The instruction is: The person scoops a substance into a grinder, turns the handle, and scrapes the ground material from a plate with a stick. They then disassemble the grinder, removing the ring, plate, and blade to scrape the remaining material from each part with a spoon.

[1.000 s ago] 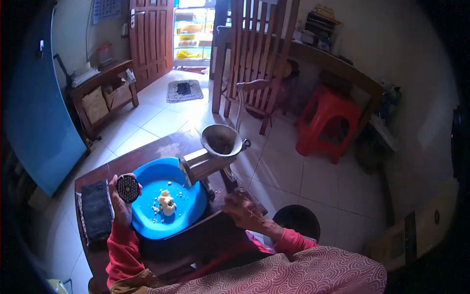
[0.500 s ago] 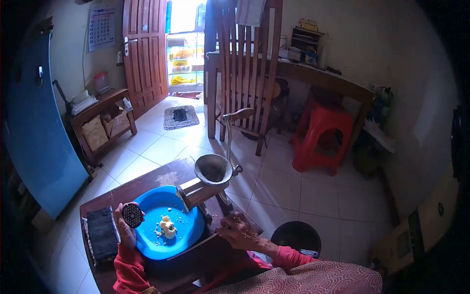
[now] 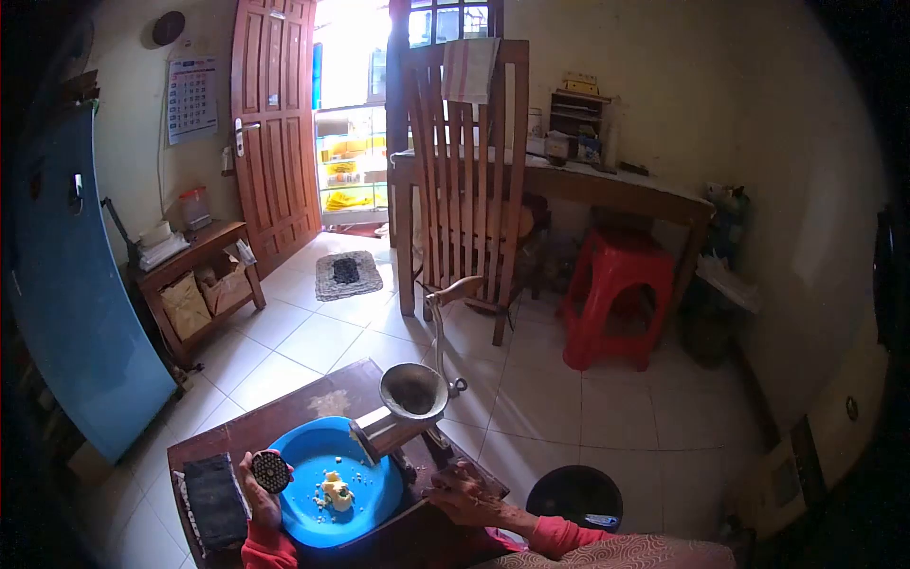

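My left hand point(image 3: 263, 501) is closed on a round, perforated grinder plate point(image 3: 271, 471) and holds it up at the left rim of a blue plastic plate point(image 3: 296, 522). A lump of pale yellow food point(image 3: 336, 492) with crumbs around it lies on the plate. A metal hand-cranked meat grinder point(image 3: 393, 429) stands at the table edge, its barrel's open end over the plate and its wooden crank handle raised. My right hand point(image 3: 466, 495) is by the table edge below the grinder, fingers curled together; what they hold, if anything, is hidden.
The small dark wooden table point(image 3: 227, 431) bears a folded dark cloth point(image 3: 212, 503) at left. On the floor to the right sits a black basin point(image 3: 574, 495). Farther off are a red plastic stool point(image 3: 621, 299), a tall wooden chair point(image 3: 474, 190) and a blue refrigerator point(image 3: 90, 275).
The view has tilted upward, so the table, plate and grinder appear lower in the frame. Both hands keep nearly the same places beside them, the left still with the perforated plate.
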Demonstrator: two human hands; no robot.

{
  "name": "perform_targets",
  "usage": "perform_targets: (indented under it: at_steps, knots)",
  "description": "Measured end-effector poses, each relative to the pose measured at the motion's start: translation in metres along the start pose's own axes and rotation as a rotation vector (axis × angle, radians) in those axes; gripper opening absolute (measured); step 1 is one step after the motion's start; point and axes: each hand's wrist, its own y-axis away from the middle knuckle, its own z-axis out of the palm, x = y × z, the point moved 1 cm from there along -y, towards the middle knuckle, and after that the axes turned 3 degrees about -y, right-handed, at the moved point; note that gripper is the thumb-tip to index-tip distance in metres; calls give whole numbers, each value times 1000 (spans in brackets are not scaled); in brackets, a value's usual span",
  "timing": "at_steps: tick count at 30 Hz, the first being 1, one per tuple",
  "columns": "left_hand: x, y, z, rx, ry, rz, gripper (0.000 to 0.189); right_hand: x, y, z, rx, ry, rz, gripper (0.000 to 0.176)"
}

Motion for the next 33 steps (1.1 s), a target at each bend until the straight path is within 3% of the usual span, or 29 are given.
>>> perform_targets:
  at_steps: [1, 2, 5, 6, 12, 33]
  knots:
    - [2, 1, 0, -7, -2, 5, 52, 0, 0, 0, 7, 21, -1, 19]
    - [4, 5, 5, -66, -94, 196, 58, 1, -1, -1, -42, 0, 8, 20]
    - [0, 4, -1, -80, -89, 161, 62, -1, -3, -3, -22, -69, 16, 21]
    - [2, 4, 3, 6, -58, 67, 58, 0, -3, -2, -13, -56, 8, 21]
    - [19, 1, 20, 68, 0, -142, 54, 1, -2, -1, 13, 16, -14, 21]
    - [15, -2, 20, 88, -56, -284, 48, -8, -12, -14, -34, 4, 48, 21]
